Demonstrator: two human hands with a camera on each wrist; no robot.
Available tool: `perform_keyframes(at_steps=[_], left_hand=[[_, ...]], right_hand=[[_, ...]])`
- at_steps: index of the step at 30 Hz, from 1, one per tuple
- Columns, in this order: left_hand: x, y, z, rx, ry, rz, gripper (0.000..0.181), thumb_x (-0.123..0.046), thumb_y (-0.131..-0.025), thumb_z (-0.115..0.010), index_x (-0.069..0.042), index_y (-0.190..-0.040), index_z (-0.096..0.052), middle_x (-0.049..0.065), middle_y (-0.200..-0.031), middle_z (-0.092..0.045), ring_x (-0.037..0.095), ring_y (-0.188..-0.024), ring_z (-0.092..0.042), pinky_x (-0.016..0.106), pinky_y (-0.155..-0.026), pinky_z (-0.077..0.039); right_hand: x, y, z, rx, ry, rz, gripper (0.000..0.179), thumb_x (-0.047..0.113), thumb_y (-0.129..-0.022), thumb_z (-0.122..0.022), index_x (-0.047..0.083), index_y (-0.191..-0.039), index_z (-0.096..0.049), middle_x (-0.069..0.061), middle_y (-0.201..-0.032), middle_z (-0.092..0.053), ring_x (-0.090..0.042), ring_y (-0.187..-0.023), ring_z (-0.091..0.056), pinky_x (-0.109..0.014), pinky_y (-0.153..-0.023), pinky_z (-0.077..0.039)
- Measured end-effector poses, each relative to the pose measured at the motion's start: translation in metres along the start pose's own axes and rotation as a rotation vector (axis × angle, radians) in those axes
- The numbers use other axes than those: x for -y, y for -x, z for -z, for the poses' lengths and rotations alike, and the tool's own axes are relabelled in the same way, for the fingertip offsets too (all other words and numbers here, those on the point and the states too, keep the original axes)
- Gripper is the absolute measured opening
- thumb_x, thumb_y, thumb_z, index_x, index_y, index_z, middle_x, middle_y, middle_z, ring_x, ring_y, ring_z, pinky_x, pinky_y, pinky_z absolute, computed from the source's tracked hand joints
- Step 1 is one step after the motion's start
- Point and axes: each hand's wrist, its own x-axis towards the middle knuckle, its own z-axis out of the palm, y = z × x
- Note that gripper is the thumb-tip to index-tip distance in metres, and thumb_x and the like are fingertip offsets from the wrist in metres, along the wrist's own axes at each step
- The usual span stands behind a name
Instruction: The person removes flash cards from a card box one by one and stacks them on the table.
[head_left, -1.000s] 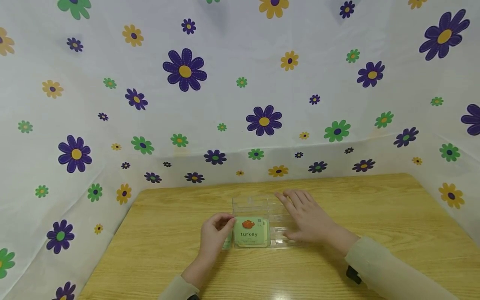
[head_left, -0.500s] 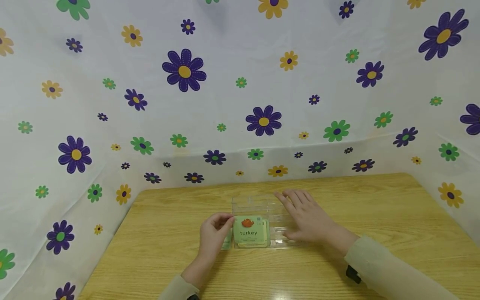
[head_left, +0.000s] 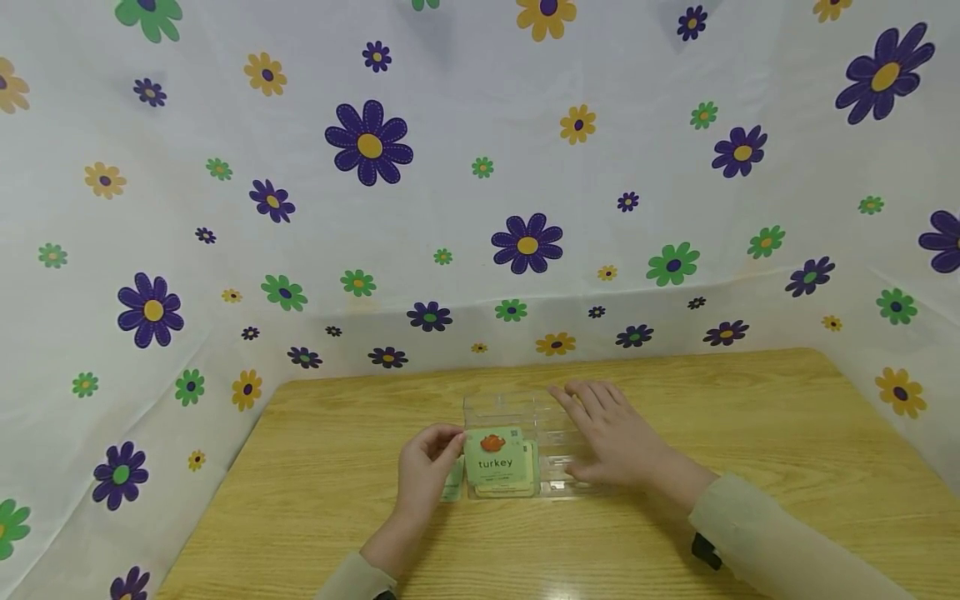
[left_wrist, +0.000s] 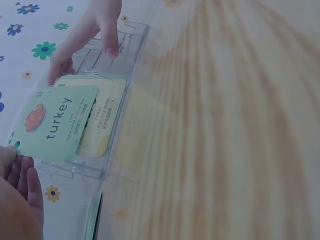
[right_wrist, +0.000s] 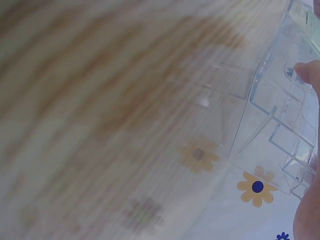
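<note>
In the head view my left hand (head_left: pixel 423 471) pinches the left edge of a green flashcard (head_left: pixel 496 454), which bears a roast bird picture and the word "turkey". That card tilts above a pale yellow card (left_wrist: pixel 106 117) lying in a clear plastic case (head_left: pixel 500 407). The right hand (head_left: pixel 611 435), fingers spread, rests on the case's right part, its thumb near the front, as the right wrist view also shows. Another green card (head_left: pixel 453 481) lies just left of the case, partly hidden by my left hand.
A wood-grain table (head_left: pixel 330 500) lies under everything. Behind and at both sides hangs a white cloth (head_left: pixel 442 208) printed with purple, green and yellow flowers.
The turkey card has risen and shifted slightly left, uncovering more of the yellow card beneath. My left hand moved a little left with it; the right hand stayed put.
</note>
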Motion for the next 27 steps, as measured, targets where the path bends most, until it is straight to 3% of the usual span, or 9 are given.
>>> perform_keyframes(at_steps=[27], left_hand=[[-0.0035, -0.0007, 0.0052, -0.016, 0.023, -0.006, 0.01, 0.001, -0.101, -0.068, 0.008, -0.108, -0.073, 0.021, -0.1, -0.073, 0.0, -0.08, -0.063, 0.015, -0.074, -0.055]], right_hand=[[-0.0004, -0.0001, -0.0021, -0.015, 0.021, 0.007, 0.113, 0.063, -0.081, -0.078, 0.007, -0.165, -0.028, -0.018, -0.152, -0.049, -0.034, -0.14, -0.047, -0.055, -0.123, -0.039]])
